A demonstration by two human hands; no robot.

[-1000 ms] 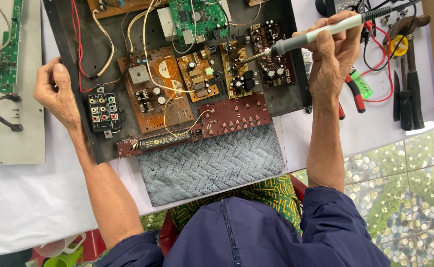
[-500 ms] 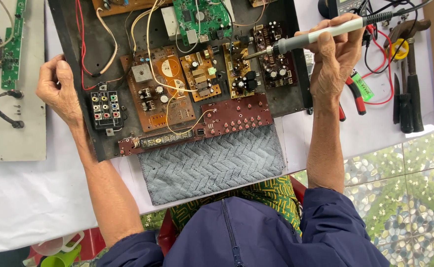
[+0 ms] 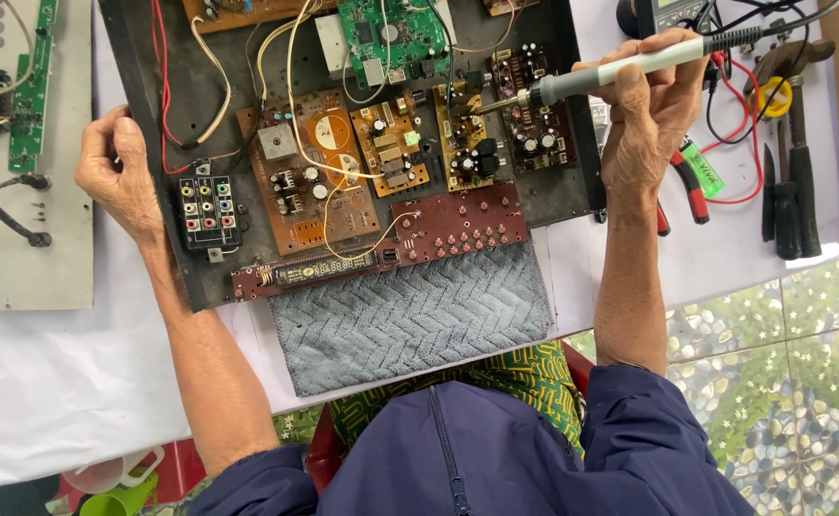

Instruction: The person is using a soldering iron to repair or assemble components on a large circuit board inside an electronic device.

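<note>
grey soldering iron (image 3: 629, 69) between right-hand fingers (image 3: 672, 72)

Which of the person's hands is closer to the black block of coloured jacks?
Left. The left hand grips the chassis edge just beside the jack block; the right hand holds the soldering iron far across.

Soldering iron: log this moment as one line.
right hand: grips soldering iron | tip: over small brown board | left hand: on chassis edge | grey cloth: in front
</note>
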